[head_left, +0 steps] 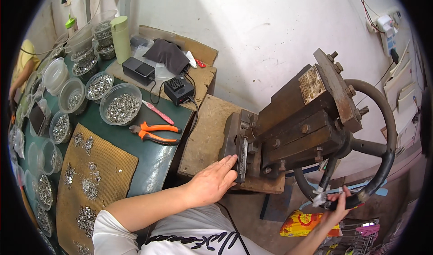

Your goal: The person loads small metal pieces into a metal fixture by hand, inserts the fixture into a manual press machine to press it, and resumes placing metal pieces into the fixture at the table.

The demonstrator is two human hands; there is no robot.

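Observation:
A dark, bolted manual press (297,133) stands to the right on a wooden board. My left hand (212,180) lies at the press's near left side, fingers stretched out together, their tips against a dark narrow metal bar (242,161). Whatever lies under those fingers is hidden. At the lower right, my right hand (341,204) grips the rim of the press's large black handwheel (391,128), close to a whitish wrapping on it.
On the green table (151,164) are orange-handled pliers (158,133), a brown mat (112,160) with small metal pieces in piles, and several plastic tubs (121,104) of such pieces. Black boxes (179,90) with cords sit behind. Another person (25,65) appears at far left.

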